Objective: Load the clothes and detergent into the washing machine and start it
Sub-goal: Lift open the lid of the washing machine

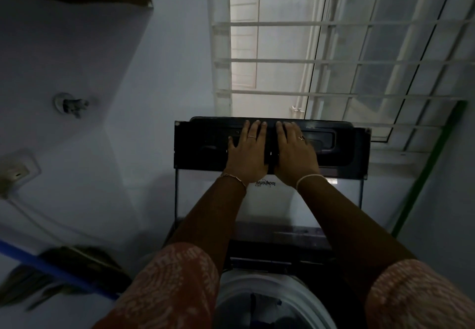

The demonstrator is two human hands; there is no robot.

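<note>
The top-loading washing machine's lid point(341, 149) stands raised in front of me, its dark top band uppermost and the glass panel with a brand logo point(266, 183) below. My left hand point(248, 152) and my right hand point(295, 152) lie side by side, flat on the dark band, fingers straight and reaching its top edge. Below, between my arms, the white drum opening point(303, 295) shows dark clothes point(259, 308) inside. No detergent is visible.
A barred window point(334, 46) is behind the lid. A tap point(73, 105) and a wall socket point(18, 172) sit on the pale wall at left. A blue-handled broom point(51, 269) leans at lower left; a green pipe point(431, 164) runs along the right.
</note>
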